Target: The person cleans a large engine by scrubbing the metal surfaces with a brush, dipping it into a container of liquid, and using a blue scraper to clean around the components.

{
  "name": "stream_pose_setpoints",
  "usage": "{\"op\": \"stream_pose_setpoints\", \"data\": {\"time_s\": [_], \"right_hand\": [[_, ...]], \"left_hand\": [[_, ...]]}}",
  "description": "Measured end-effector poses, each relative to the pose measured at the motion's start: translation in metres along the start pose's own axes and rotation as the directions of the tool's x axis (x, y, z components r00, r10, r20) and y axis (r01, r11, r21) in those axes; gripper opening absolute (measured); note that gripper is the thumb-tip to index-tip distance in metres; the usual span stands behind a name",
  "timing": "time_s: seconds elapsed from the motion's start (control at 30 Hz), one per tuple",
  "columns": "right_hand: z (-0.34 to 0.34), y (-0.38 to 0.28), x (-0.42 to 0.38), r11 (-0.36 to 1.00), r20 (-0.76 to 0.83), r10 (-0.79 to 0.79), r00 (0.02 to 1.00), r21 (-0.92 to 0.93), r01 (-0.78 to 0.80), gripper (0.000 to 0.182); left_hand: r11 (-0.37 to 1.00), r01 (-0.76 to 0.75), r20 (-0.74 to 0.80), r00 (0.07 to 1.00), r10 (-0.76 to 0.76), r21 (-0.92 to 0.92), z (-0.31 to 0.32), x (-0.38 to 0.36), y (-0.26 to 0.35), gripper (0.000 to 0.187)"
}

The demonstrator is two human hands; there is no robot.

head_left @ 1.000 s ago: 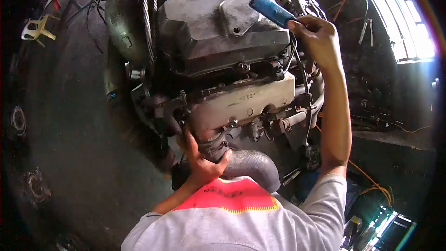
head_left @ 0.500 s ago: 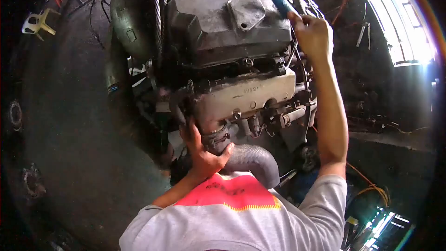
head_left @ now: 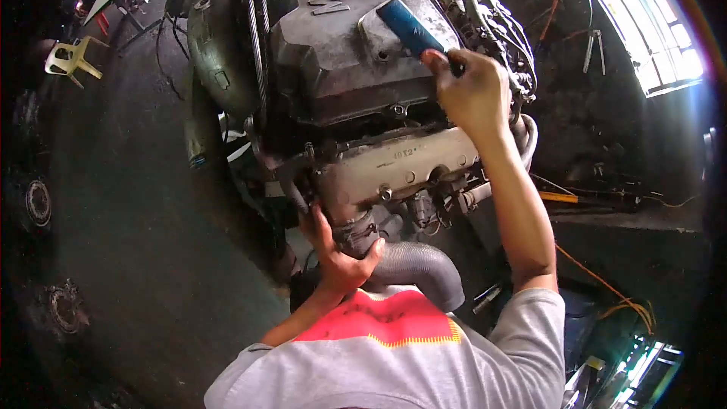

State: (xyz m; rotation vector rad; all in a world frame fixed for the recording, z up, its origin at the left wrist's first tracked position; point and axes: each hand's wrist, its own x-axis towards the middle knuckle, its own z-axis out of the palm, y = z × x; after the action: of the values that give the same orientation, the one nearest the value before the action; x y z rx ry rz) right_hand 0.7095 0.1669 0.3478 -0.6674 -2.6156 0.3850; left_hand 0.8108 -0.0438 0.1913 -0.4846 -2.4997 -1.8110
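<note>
A large engine with a dark valve cover [head_left: 333, 53] and a light metal housing [head_left: 405, 153] stands in front of me. My left hand [head_left: 344, 265] curls around the clamped end of a thick black hose [head_left: 420, 265] below the housing, with the thumb on the hose and the fingers reaching up its left side. Raised over the right part of the valve cover, my right hand [head_left: 477, 95] grips a blue, bar-shaped tool [head_left: 409, 26] that points up and left. A dark end of it shows beside my fist; its exact kind I cannot tell.
A wire rope [head_left: 261, 38] runs up along the engine's left side, next to a large pipe [head_left: 214, 49]. A pale yellow plastic stool [head_left: 74, 60] stands far left. Orange cable [head_left: 602, 280] lies on the right, and a bright barred window [head_left: 644, 23] is at upper right.
My right hand has swung left and slightly down, bringing the blue tool over the valve cover. The left hand keeps its place on the hose. The view has shifted a little.
</note>
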Motion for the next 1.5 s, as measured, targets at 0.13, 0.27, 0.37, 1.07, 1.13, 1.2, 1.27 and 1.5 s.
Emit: {"op": "stream_pose_setpoints", "data": {"time_s": [0.13, 0.27, 0.37, 1.07, 1.13, 1.2, 1.27, 1.5], "right_hand": [[0.016, 0.01, 0.033, 0.994, -0.004, 0.104, 0.995, -0.045, -0.104, 0.038], [0.008, 0.0, -0.007, 0.999, -0.093, 0.002, 0.996, -0.043, -0.006, 0.036], [0.018, 0.013, 0.019, 0.994, -0.136, 0.055, 0.989, -0.085, -0.067, 0.037], [0.025, -0.011, -0.016, 0.978, -0.21, 0.038, 0.977, -0.191, -0.079, 0.04], [0.023, -0.012, -0.027, 0.992, -0.176, 0.055, 0.983, -0.103, -0.074, 0.04], [0.019, -0.013, -0.009, 0.984, -0.198, 0.027, 0.98, -0.17, -0.061, 0.041], [0.021, -0.011, 0.006, 0.978, -0.174, 0.036, 0.984, -0.196, -0.071, 0.04], [0.021, -0.013, 0.0, 0.971, -0.157, 0.007, 0.988, -0.234, -0.044, 0.039]], "left_hand": [[0.996, 0.042, 0.031, 0.999, -0.044, 0.079, 0.0, -0.013, -0.003, 0.099], [1.0, -0.018, 0.0, 1.0, 0.018, 0.021, 0.0, -0.005, -0.005, 0.1], [0.992, 0.03, 0.003, 1.0, -0.03, -0.12, 0.004, -0.009, -0.011, 0.1], [0.999, -0.037, -0.007, 0.999, 0.037, -0.036, 0.0, -0.005, -0.007, 0.099], [0.997, -0.061, -0.025, 0.998, 0.06, -0.053, 0.005, -0.005, -0.012, 0.099], [0.996, -0.087, -0.023, 0.996, 0.086, -0.035, 0.004, -0.009, -0.013, 0.099], [0.998, -0.064, -0.015, 0.998, 0.064, 0.03, 0.002, -0.009, -0.008, 0.097], [0.992, -0.122, -0.074, 0.99, 0.124, 0.03, 0.003, -0.007, -0.009, 0.1]]}}
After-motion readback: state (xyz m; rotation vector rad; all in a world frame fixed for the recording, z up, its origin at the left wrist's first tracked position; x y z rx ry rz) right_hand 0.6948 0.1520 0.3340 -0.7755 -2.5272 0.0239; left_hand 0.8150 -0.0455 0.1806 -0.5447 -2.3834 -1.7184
